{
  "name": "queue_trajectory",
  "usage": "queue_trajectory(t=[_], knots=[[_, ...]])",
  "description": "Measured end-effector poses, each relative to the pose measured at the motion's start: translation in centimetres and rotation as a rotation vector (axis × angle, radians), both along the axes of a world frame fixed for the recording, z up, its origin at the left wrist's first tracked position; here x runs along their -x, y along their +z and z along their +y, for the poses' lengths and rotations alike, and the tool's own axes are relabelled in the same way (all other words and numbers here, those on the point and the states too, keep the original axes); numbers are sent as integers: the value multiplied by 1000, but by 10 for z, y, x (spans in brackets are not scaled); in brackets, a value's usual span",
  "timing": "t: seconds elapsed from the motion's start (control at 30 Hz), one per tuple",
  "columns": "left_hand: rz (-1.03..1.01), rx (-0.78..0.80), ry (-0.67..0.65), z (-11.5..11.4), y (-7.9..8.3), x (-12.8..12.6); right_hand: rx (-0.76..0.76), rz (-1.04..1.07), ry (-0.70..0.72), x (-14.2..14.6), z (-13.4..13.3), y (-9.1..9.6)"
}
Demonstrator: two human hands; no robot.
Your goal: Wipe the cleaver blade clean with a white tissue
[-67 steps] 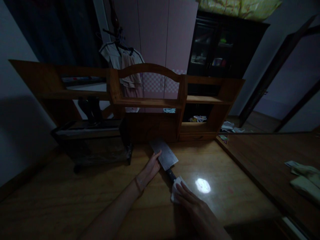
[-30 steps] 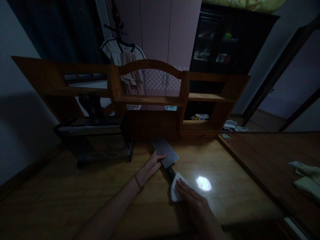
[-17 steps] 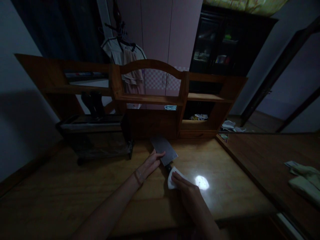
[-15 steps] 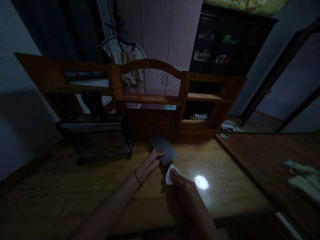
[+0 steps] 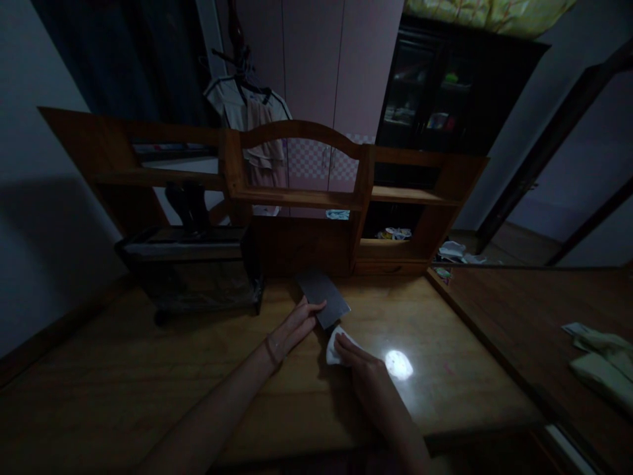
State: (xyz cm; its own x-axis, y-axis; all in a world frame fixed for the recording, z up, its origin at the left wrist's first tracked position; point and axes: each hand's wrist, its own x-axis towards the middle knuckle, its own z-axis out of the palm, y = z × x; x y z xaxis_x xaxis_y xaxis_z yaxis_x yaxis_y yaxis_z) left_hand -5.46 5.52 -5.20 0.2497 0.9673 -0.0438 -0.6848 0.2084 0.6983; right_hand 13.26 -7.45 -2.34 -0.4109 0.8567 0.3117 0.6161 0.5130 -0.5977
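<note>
A cleaver (image 5: 324,297) with a broad grey blade is held a little above the wooden desk, its blade pointing away from me. My left hand (image 5: 301,320) grips the blade along its left side, thumb on top and fingers underneath. Around the dark handle, a folded white cloth or tissue (image 5: 334,349) is pinched by my right hand (image 5: 359,359). Most of the handle is hidden under the cloth and fingers.
On the left of the desk (image 5: 445,369) stands a black-framed rack (image 5: 198,284) with dark upright objects (image 5: 190,204) at its back. A wooden shelf unit (image 5: 301,196) runs along the far edge. Pale cloth (image 5: 603,363) lies on the brown surface at right.
My right hand and the white cloth have shifted slightly up the handle towards the blade. My left hand keeps its grip, and the view has moved a little.
</note>
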Motion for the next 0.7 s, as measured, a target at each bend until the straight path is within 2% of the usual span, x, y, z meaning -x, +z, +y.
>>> queue_trajectory(t=[0.3, 0.4, 0.57, 0.7], knots=[[-3, -1, 2, 1, -4, 0, 43, -13, -3, -26, -23, -9], [-4, 1, 10, 3, -5, 0, 41, -30, 2, -27, -25, -6], [8, 15, 14, 2, -3, 0, 33, -101, 1, -9, -18, 12], [14, 7, 3, -1, 2, 1, -3, -120, 11, 14, 0, 15]])
